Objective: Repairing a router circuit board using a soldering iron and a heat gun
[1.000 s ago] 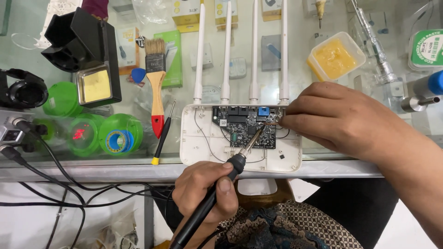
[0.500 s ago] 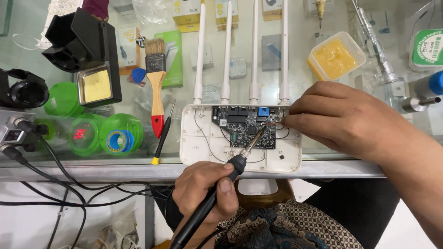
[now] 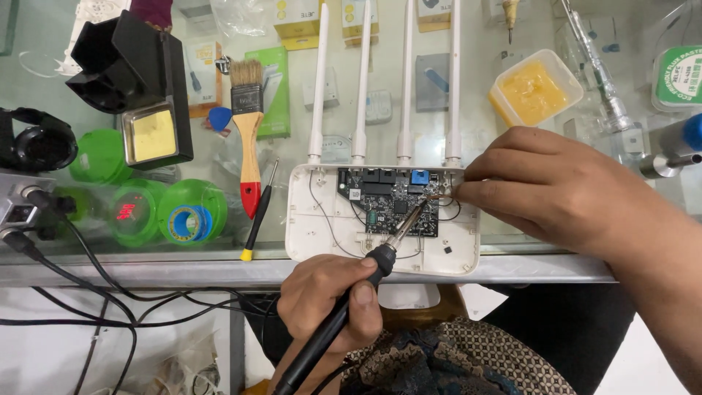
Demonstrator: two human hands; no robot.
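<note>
**On the glass counter: soldering inside an open router**

At the counter [image 3: 512, 267] edge lies the open white router [image 3: 314, 227], its circuit board [image 3: 380, 201] exposed. The left hand [image 3: 329, 300], grip closed, holds the soldering iron [image 3: 365, 281], tip on the board. The right hand [image 3: 556, 190] pinches a thin wire [image 3: 437, 196] at the board's right edge.

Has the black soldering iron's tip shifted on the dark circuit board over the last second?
No. The black soldering iron in the left hand keeps its tip at the same spot on the dark circuit board, just below the blue component.
</note>
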